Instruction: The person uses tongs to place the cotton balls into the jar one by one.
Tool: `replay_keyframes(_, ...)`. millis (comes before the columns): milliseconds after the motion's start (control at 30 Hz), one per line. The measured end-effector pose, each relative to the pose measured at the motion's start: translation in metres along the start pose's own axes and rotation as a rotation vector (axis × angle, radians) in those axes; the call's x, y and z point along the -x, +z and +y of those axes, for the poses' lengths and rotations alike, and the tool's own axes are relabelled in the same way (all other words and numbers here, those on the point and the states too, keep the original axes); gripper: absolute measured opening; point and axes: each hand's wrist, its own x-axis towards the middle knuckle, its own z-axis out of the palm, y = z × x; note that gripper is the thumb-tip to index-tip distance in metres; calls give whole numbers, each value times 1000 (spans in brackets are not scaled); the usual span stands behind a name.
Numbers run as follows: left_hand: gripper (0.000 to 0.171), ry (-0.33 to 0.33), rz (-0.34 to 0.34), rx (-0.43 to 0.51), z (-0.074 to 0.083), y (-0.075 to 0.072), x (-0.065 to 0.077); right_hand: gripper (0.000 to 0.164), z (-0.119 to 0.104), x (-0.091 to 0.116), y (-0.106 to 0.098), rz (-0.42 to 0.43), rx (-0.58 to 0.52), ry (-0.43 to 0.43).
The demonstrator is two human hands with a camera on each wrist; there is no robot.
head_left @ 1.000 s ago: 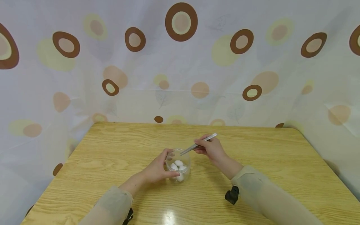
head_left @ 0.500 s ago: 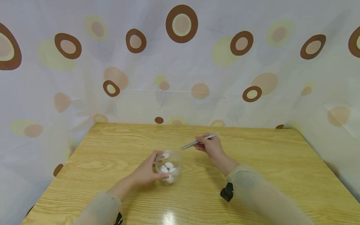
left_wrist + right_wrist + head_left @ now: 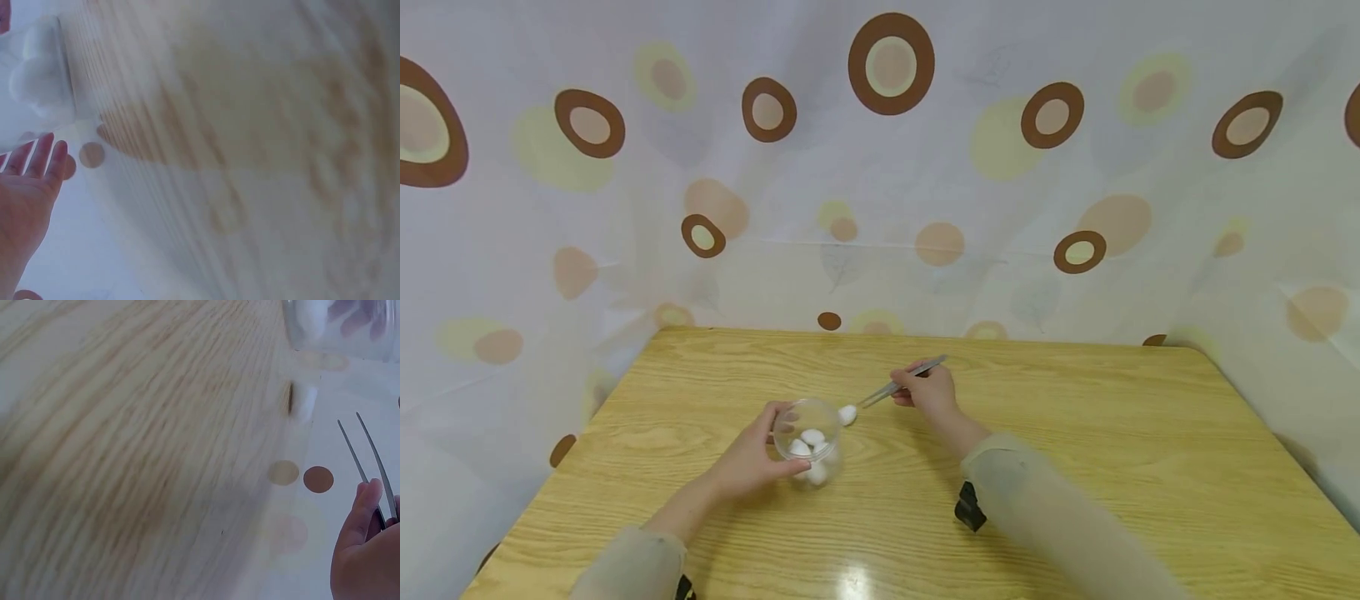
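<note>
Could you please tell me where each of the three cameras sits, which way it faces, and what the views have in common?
Head: worn on the head, looks forward and down at the wooden table; both forearms, the left hand round the clear jar, the right hand pinching tweezers.
Left wrist: looks past the fingertips across the blurred table; jar at top left.
Right wrist: looks along the table; fingers on the tweezers.
Shared: the jar and table show in all three.
</note>
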Motion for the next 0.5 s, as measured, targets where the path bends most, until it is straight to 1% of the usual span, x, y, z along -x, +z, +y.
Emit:
replay_keyframes(100, 78, -14, 8, -4, -3, -4, 0, 13, 3, -2, 5, 36, 44, 12)
replay_keyframes(233, 77, -63, 35, 5, -8, -11, -1, 13, 7, -5, 8, 78, 80, 28)
replay_keyframes(333, 79, -100, 51, 9, -12, -17, -1, 14, 10, -7, 9, 93, 93, 35)
replay_keyframes(500, 79, -108, 52, 2, -14, -24, -3, 15, 15, -9, 11, 101, 93, 30)
